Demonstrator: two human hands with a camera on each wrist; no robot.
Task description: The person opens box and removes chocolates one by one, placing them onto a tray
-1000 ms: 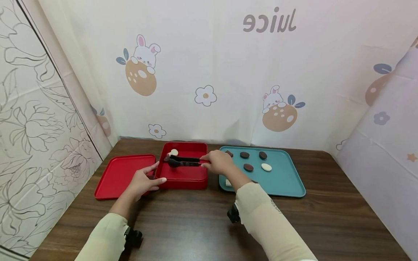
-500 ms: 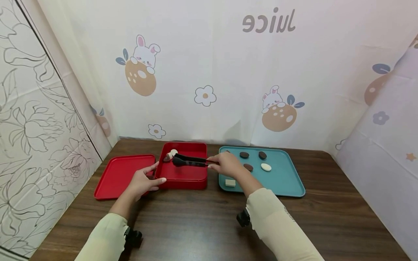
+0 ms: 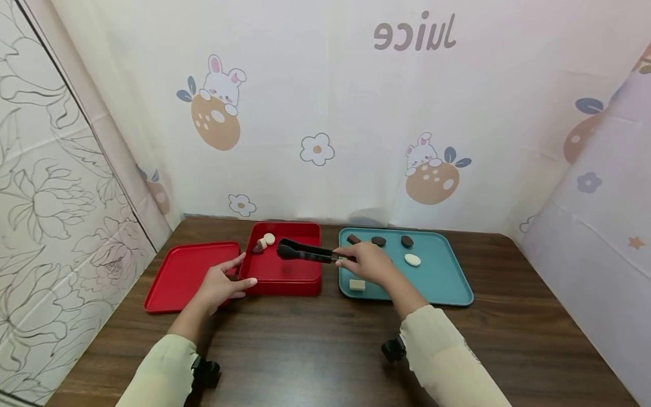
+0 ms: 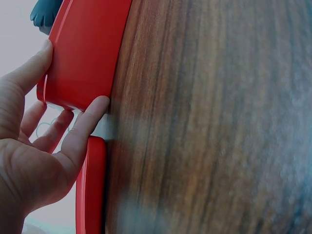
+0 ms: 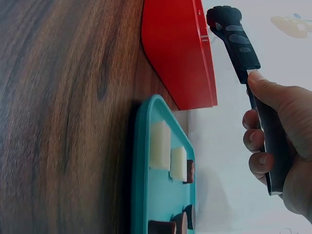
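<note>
My right hand (image 3: 371, 263) grips black-tipped tongs (image 3: 307, 252) above the right part of the red box (image 3: 285, 289). The tong tips lie close together, with nothing seen between them. Inside the box, by its left wall, are a round white piece (image 3: 269, 238), a small white piece (image 3: 261, 243) and a brown piece (image 3: 257, 249), all like chocolates. My left hand (image 3: 222, 287) touches the box's front left corner with fairly straight fingers, the thumb on the front. In the left wrist view, the fingers (image 4: 90, 117) rest against the box's red wall (image 4: 90, 58).
A teal tray (image 3: 442, 288) right of the box holds brown ovals (image 3: 378, 241), a white oval (image 3: 412, 260), a brown block (image 3: 354, 239) and a white block (image 3: 357, 285). A flat red tray (image 3: 178, 280) lies left of the box. A patterned curtain (image 3: 325, 85) hangs behind the table.
My right hand has drawn the tongs rightward, away from the pieces at the box's left wall, over about a second. The left hand stays at the box corner.
</note>
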